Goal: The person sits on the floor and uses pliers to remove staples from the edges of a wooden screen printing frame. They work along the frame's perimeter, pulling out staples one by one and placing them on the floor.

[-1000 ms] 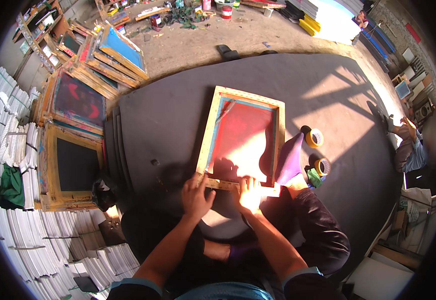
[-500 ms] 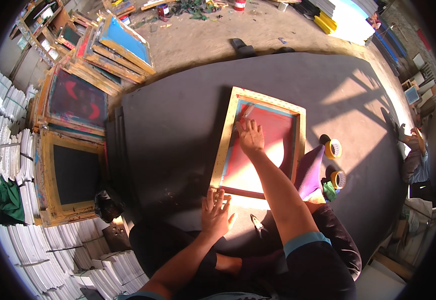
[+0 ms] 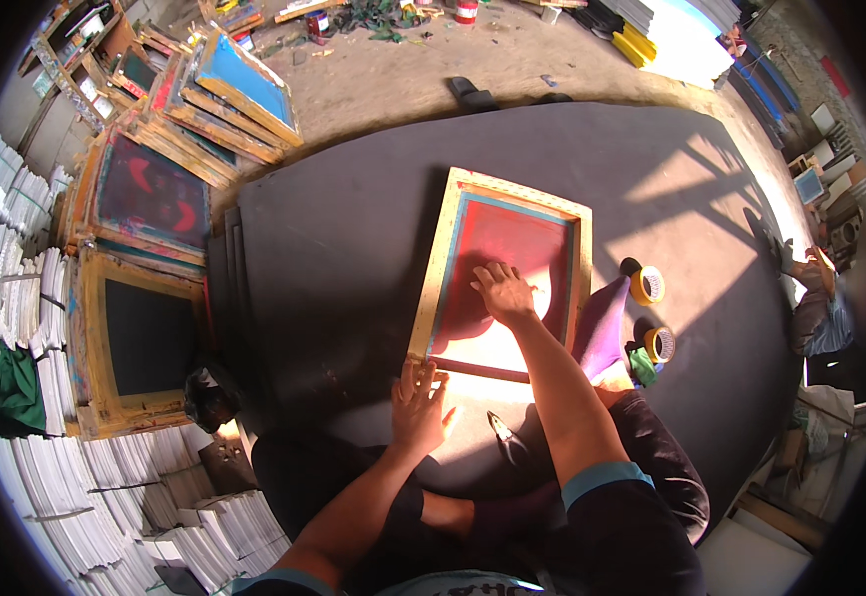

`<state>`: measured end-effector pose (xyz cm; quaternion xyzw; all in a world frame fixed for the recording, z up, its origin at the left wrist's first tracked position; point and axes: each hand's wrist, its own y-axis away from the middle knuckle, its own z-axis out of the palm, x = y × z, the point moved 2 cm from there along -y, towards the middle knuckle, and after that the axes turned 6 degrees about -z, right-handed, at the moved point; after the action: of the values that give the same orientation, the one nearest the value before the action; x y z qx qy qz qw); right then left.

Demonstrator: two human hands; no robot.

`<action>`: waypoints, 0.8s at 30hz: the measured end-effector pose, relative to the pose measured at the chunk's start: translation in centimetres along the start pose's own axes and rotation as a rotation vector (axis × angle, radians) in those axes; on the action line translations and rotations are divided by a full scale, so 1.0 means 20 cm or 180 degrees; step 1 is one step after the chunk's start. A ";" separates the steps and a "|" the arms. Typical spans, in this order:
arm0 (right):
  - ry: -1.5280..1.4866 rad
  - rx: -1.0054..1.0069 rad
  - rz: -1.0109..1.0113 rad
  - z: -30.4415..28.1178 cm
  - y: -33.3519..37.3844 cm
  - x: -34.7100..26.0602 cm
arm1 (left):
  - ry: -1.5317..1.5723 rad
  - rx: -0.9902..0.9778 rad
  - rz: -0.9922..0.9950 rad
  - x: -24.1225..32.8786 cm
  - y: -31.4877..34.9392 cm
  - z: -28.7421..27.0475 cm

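Observation:
A wooden-framed printing screen [image 3: 435, 260] with reddish mesh and a blue inner border lies on the dark table in front of me. My right hand [image 3: 503, 292] is palm down on the mesh near its middle, fingers spread and slightly bent. Whether anything lies under that palm is hidden. At the frame's near left corner rests my left hand [image 3: 420, 409], its fingers apart and the fingertips touching the wood. Pliers with dark handles [image 3: 500, 429] lie between my forearms. Purple fabric [image 3: 604, 323] borders the frame's right side.
Two round yellow-rimmed containers [image 3: 648, 285] stand right of the frame, with green cloth [image 3: 641, 366] beside the nearer one. More wooden screens [image 3: 150, 194] lean at the left, above stacks of white sheets [image 3: 105, 487]. Another person [image 3: 818, 298] is at the far right.
My right hand has slid down the mesh from its far left corner toward the middle. A pale streak by its fingers no longer shows. The left hand stays at the near corner.

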<state>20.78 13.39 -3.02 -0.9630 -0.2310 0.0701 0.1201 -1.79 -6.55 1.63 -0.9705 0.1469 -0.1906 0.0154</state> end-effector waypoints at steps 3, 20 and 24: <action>-0.0137 -0.0082 0.0230 -0.07 0.17 0.02 | 0.0115 -0.0259 -0.0021 0.00 0.00 0.00; -0.0431 -0.1531 -0.0104 -0.32 0.72 0.06 | -0.0094 -0.0004 0.0248 -0.02 0.06 0.03; -0.0900 -0.0748 0.0301 -0.34 0.70 0.03 | -0.0226 -0.0061 0.0222 0.00 0.05 0.03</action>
<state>28.58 0.13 -0.30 -0.9607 -0.2067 0.1827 -0.0303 -1.92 -7.57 0.92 -0.9710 0.1818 -0.1540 0.0179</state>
